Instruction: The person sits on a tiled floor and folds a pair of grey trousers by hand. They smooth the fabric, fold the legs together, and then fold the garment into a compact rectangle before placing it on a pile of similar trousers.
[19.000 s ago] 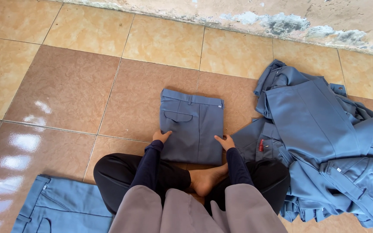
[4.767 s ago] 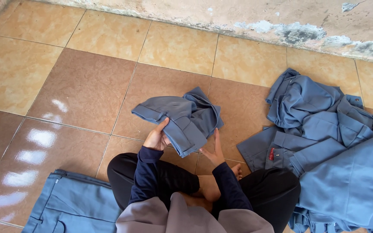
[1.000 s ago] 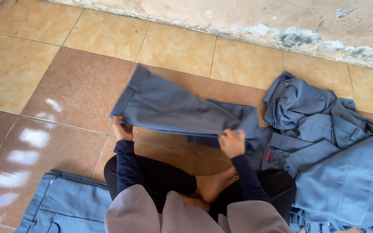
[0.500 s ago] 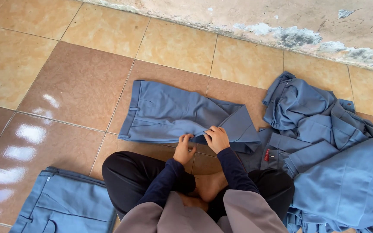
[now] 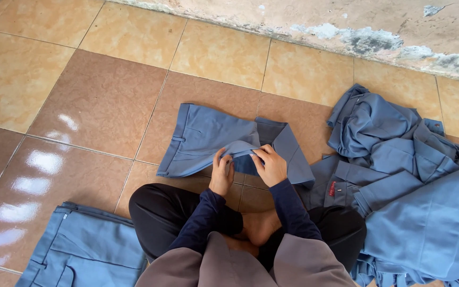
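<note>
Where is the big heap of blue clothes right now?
The heap of blue clothes lies on the tiled floor at the right of the head view, beside the person's right hand, near the wall.

The trousers (image 5: 208, 141) lay flat on the tiled floor (image 5: 96, 101) directly at twelve o'clock from the seated person, waistband toward nine o'clock and legs running toward three. The left hand (image 5: 222, 172) and the right hand (image 5: 270, 165) sat side by side on the near edge of the trousers, left at the eleven o'clock side, right at the one o'clock side, a raised fold of cloth between them. A heap of garments (image 5: 410, 175) spread at two to four o'clock, its near edge touching the trousers' leg end. Another folded garment (image 5: 81, 250) lay at eight o'clock, beside the person's left knee. The wall base (image 5: 346, 26) ran across twelve o'clock, well beyond the trousers.
</note>
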